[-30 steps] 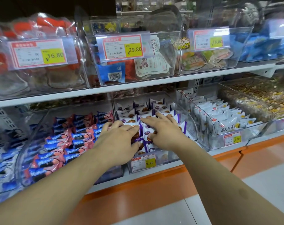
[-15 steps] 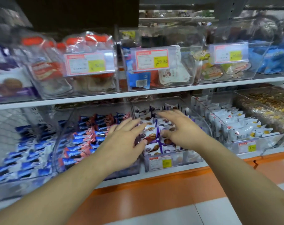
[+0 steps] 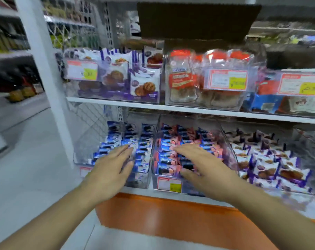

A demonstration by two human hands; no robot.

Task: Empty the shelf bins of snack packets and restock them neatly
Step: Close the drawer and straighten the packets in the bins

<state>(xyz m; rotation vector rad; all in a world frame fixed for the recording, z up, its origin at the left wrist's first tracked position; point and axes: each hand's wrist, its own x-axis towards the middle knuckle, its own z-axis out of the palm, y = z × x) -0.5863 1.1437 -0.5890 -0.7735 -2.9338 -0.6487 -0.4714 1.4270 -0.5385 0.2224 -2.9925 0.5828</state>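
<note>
Both hands are reaching flat-fingered and empty: the left hand [image 3: 110, 169] over the blue packets [image 3: 117, 141], the right hand [image 3: 198, 164] over the pink packets [image 3: 168, 154] at the shelf's [image 3: 138, 191] front edge. Scooping whole rows should be keeping them tidy.

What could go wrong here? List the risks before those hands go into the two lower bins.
1. The right hand is spread over the pink and blue packets, heaped near the clear bin's low front; a sweep might spill them.
2. The left hand hovers at the blue packets next door; the two sorts could mix.
3. The view is blurred, so aim may be off.
</note>
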